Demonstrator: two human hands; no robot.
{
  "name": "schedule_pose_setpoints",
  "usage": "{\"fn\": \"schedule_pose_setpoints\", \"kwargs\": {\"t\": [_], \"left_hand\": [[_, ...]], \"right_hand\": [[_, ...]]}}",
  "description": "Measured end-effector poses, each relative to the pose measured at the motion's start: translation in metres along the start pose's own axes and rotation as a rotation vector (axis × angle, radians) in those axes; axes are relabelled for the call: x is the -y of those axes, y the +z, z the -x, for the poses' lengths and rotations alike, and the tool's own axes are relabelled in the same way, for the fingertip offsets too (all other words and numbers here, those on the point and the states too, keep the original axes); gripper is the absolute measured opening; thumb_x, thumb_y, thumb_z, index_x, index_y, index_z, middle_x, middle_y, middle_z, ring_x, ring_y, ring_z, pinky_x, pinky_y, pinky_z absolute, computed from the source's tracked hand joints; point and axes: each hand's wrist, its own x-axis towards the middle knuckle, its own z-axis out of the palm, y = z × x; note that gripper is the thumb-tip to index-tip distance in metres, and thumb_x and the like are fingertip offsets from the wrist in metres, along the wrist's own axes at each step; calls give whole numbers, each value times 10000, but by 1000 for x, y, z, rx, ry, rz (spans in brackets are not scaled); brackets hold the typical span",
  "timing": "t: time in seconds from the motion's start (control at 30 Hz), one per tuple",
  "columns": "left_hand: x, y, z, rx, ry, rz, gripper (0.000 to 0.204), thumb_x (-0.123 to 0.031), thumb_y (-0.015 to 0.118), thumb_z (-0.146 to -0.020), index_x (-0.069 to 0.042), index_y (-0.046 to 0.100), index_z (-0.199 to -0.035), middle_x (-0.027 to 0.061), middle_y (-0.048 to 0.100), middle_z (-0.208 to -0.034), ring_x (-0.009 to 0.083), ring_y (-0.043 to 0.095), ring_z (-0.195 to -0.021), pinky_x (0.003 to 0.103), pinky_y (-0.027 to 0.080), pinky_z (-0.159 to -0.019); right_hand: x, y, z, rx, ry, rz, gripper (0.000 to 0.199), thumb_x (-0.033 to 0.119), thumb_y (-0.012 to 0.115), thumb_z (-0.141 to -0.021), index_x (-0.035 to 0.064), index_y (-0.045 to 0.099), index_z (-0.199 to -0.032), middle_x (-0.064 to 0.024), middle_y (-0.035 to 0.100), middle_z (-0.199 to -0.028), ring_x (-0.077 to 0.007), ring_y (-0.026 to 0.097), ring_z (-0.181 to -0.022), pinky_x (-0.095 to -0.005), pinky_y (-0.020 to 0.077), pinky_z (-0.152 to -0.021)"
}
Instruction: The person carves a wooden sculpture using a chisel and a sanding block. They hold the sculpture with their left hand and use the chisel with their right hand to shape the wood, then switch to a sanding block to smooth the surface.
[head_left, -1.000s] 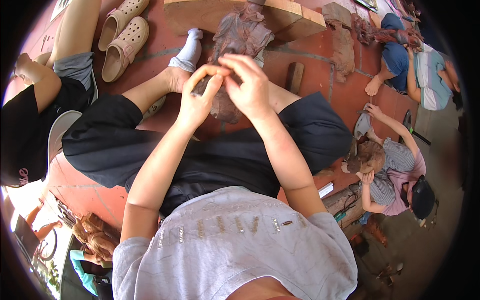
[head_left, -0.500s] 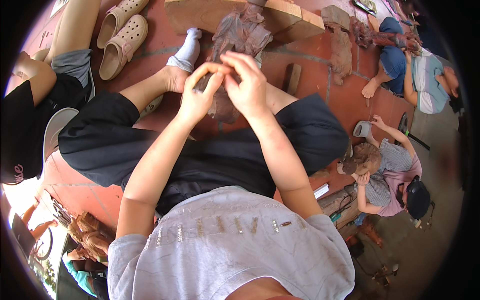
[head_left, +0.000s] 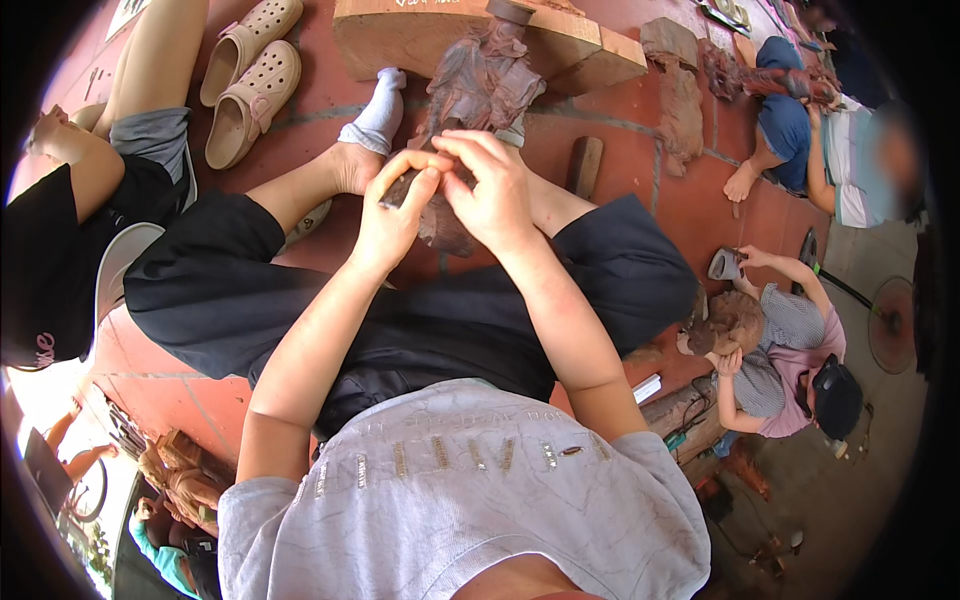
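Head view: a red tiled floor [head_left: 620, 130] is being used as the work surface, with a timber block [head_left: 400, 35] beyond. A brown carved wooden figure [head_left: 475, 95] is being steadied over the lap; left hand [head_left: 395, 215] and right hand [head_left: 495, 190] are being pressed closed around its base.
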Motion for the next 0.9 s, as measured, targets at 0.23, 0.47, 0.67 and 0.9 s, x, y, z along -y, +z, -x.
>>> {"fn": "schedule_pose_setpoints", "kwargs": {"t": [0.23,0.47,0.67,0.9], "left_hand": [[7,2,-9,18,26,20,139,-101,570,-1020,-6,667,-1051,43,686,-1071,104,596,-1024,273,471,-942],[-8,6,-19,21,7,49,134,-94,571,-1019,-7,665,-1059,38,688,-1052,99,599,-1013,270,471,-945],[5,-2,-5,34,35,-7,136,-98,574,-1019,-5,665,-1060,35,689,-1037,97,599,-1015,271,469,-946],[1,2,-15,63,38,-35,121,-93,585,-1012,-6,660,-1050,33,684,-1035,94,597,-1017,268,468,-934]], "right_hand": [[-4,4,0,-63,13,-45,357,-21,727,-754,43,719,-1106,-131,699,-1144,-316,687,-1039,-392,559,-886],[-7,1,-13,-85,24,-80,346,-15,724,-770,24,693,-1112,-154,680,-1141,-316,698,-976,-376,582,-839],[-2,1,1,-17,44,-69,359,-27,723,-763,43,719,-1115,-129,697,-1161,-303,686,-1053,-379,562,-897],[-7,2,-1,-84,17,-58,370,-59,709,-764,26,712,-1125,-144,695,-1150,-303,683,-1076,-364,568,-896]]}}
